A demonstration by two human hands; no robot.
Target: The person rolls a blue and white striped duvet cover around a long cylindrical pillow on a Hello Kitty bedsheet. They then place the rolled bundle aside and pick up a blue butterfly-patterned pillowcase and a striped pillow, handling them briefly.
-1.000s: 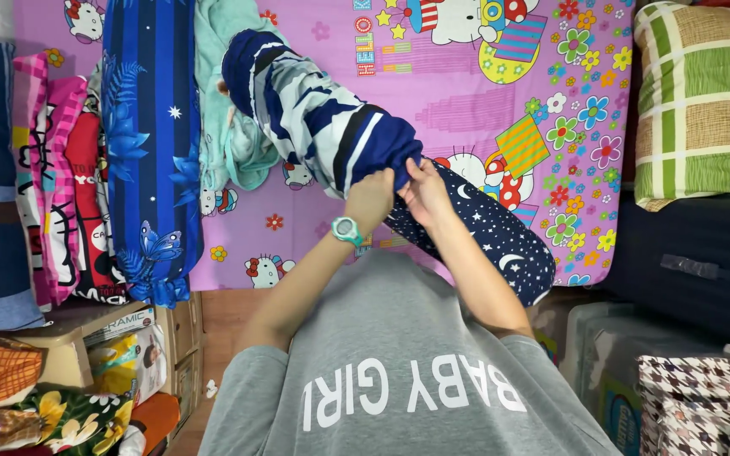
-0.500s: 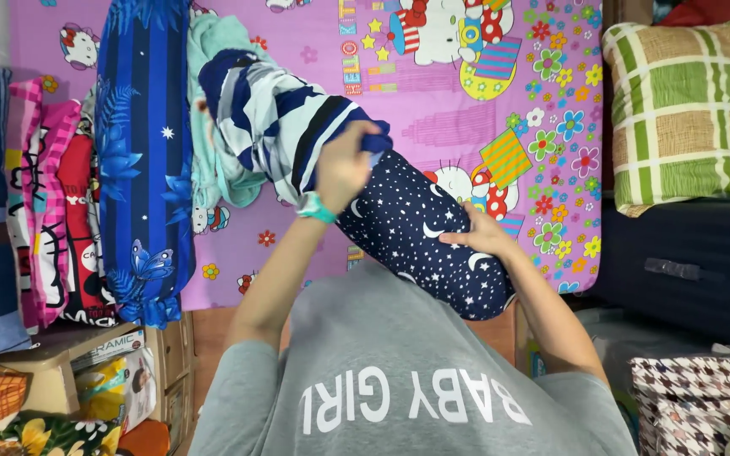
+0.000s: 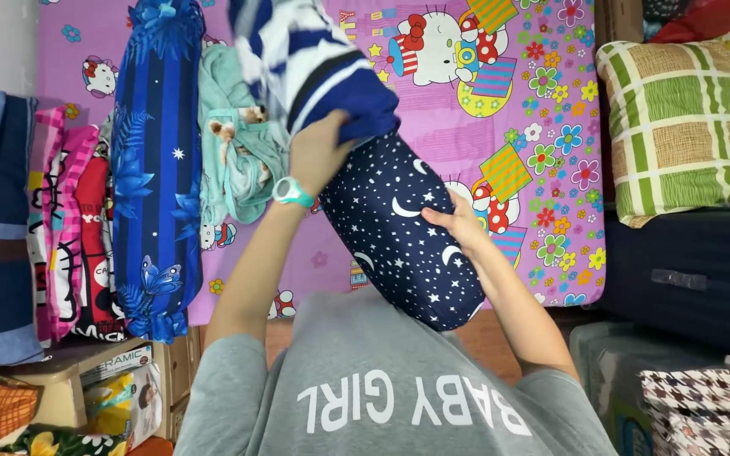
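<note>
— Since a moment ago, what shifted?

— Both hands and the bolster have come higher and nearer the camera. The left hand point(image 3: 321, 152) has pulled the blue-and-white striped cover point(image 3: 314, 67) further up, so more of the star-and-moon bolster point(image 3: 399, 228) is bare than before.

— How do the hands stand?

— That left hand, with a teal watch point(image 3: 291, 194) at its wrist, is closed on the bunched edge of the striped cover. The right hand point(image 3: 454, 221) lies on the bolster's side, fingers curled against it, steadying it.

— Where is the bolster?

— Held slantwise above the pink cartoon bedsheet point(image 3: 534, 127), its lower end just over the grey shirt point(image 3: 390, 397).

— What is hard to see?

— The bolster's upper end is inside the cover, and the cover's top is cut off by the picture's edge. The left fingertips are buried in the cloth.

— Any containers?

— A cardboard box point(image 3: 120, 371) at the lower left holds packets, only partly seen. A clear bin point(image 3: 601, 355) at the lower right is mostly hidden; I cannot tell what is in it.

— Around them?

— A blue butterfly bolster point(image 3: 158, 169) lies on the bed, and a green checked pillow point(image 3: 669, 127) at the right.
</note>
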